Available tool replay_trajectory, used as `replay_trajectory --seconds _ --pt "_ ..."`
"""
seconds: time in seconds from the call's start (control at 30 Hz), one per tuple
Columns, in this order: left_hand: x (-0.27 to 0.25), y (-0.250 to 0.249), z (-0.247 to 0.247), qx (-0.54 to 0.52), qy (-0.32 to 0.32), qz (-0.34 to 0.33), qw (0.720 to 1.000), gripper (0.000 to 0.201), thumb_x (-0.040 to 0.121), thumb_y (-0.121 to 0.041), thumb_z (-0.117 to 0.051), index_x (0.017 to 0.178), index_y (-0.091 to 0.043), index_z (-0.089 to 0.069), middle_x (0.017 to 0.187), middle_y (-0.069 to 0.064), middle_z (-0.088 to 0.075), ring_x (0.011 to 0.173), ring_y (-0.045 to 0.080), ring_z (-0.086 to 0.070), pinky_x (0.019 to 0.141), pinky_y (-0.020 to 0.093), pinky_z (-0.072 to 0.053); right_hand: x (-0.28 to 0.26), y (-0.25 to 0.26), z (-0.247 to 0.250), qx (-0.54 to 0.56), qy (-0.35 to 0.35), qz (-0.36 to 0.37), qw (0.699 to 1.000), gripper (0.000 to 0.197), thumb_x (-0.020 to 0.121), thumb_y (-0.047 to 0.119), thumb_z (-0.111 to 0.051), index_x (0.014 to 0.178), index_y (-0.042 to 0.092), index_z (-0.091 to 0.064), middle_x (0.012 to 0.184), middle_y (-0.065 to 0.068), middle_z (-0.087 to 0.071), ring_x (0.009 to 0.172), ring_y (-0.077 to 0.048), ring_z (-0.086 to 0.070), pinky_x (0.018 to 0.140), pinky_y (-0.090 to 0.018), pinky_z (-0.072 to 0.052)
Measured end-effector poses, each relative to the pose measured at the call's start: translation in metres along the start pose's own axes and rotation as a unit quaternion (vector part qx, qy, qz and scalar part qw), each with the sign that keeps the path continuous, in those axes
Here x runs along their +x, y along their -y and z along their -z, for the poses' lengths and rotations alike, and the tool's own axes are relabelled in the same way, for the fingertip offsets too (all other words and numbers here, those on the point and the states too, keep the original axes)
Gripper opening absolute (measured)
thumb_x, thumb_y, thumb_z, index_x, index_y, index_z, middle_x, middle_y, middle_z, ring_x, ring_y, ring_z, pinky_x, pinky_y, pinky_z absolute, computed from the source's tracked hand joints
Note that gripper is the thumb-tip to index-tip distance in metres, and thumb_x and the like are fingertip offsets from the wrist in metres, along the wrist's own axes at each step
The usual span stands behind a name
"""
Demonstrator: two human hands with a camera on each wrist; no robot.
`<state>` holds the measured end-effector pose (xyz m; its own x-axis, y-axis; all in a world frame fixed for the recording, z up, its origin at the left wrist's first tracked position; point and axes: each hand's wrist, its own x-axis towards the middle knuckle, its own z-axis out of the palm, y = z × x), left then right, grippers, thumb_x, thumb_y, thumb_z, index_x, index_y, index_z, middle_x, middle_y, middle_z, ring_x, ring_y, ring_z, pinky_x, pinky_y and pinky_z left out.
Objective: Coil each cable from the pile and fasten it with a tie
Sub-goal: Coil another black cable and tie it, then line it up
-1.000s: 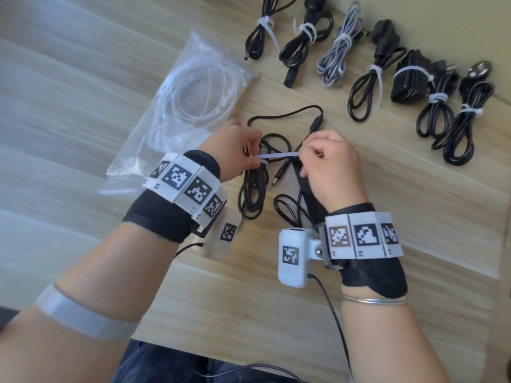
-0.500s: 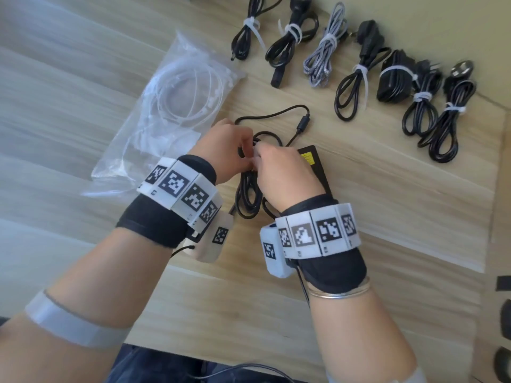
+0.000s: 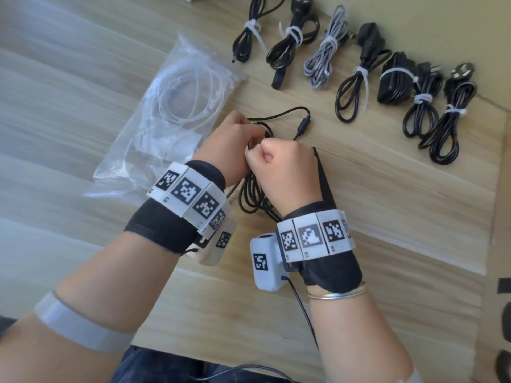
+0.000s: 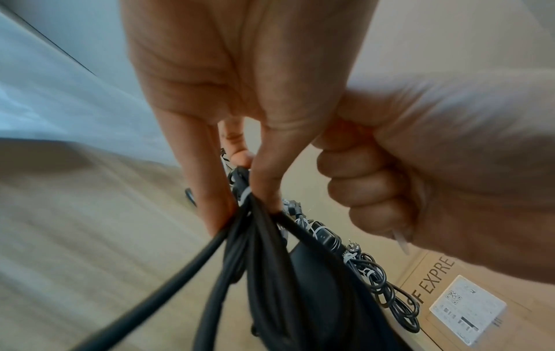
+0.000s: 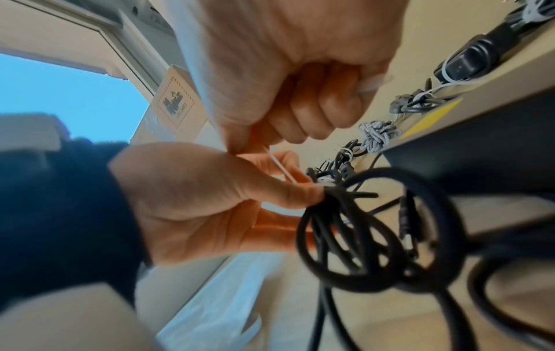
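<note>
Closed up since a second ago, when a stretch of white tie point(image 5: 280, 167) spanned apart hands; now right hand point(image 3: 282, 164) fisted on its tail, left hand point(image 3: 235, 142) pinching the black coil point(image 4: 255, 228) at the loop. Probably cinching; trimming or release next.

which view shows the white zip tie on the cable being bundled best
The right wrist view: the zip tie runs as a thin strip from the right hand to the black cable coil pinched by the left hand. The left wrist view shows only the band and tail tip; the head view hides it behind both hands.
</note>
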<state>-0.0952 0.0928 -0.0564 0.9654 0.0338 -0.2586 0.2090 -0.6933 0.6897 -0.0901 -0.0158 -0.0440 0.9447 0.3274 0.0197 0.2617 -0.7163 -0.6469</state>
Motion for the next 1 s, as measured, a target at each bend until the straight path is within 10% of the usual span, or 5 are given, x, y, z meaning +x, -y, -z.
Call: replay_trajectory --seconds 0.4,0.63,0.8,0.9,1.0 --pt "0.013 -0.009 0.025 -0.029 0.03 0.037 0.998 0.026 0.081 -0.009 -0.065 0.068 -0.019 -0.044 0.084 -0.005 -0.05 0.081 0.016 -0.048 0.071 0.027 -0.035 0.007 -0.02 0.027 -0.021 0.008 -0.008 1.0 0.032 0.09 0.025 -0.052 0.061 0.02 -0.039 0.05 0.005 -0.033 0.055 -0.019 -0.035 0.053 -0.034 -0.026" --pt "0.017 -0.029 0.038 -0.167 0.016 0.012 0.986 0.032 0.08 -0.008 -0.067 0.064 -0.024 -0.044 0.079 -0.011 -0.055 0.076 0.018 -0.064 0.072 0.03 -0.057 0.013 -0.037 0.036 0.033 -0.052 0.007 0.998 0.022 0.088 0.021 -0.054 0.086 0.009 -0.072 0.088 0.002 -0.048 0.087 -0.013 -0.047 0.074 -0.013 -0.031" --pt "0.021 -0.038 0.03 -0.242 -0.01 0.013 0.97 0.033 0.079 -0.007 -0.069 0.063 -0.024 -0.045 0.095 0.007 -0.064 0.088 0.024 -0.067 0.076 0.039 -0.058 0.015 -0.031 0.046 0.033 -0.045 -0.014 0.998 0.022 0.094 0.016 -0.051 0.092 0.01 -0.071 0.068 0.008 -0.054 0.067 -0.007 -0.046 0.059 -0.016 -0.029" --pt "0.026 -0.043 0.021 -0.23 -0.006 0.002 0.973 0.032 0.077 -0.007 -0.07 0.062 -0.023 -0.046 0.094 0.005 -0.064 0.088 0.021 -0.066 0.083 0.04 -0.055 0.013 -0.028 0.052 0.052 -0.01 -0.064 0.997 0.029 0.094 0.016 -0.048 0.067 0.017 -0.057 0.051 0.008 -0.039 0.056 -0.009 -0.035 0.053 -0.022 -0.027" --pt "0.029 -0.051 0.012 -0.194 0.019 -0.016 0.981 0.033 0.08 -0.002 -0.065 0.062 -0.023 -0.046 0.083 -0.004 -0.058 0.079 0.017 -0.058 0.079 0.03 -0.051 0.012 -0.028 0.055 0.087 0.057 -0.113 0.988 0.018 0.091 0.028 -0.051 0.082 0.016 -0.061 0.069 0.004 -0.062 0.069 -0.009 -0.054 0.063 -0.024 -0.039"
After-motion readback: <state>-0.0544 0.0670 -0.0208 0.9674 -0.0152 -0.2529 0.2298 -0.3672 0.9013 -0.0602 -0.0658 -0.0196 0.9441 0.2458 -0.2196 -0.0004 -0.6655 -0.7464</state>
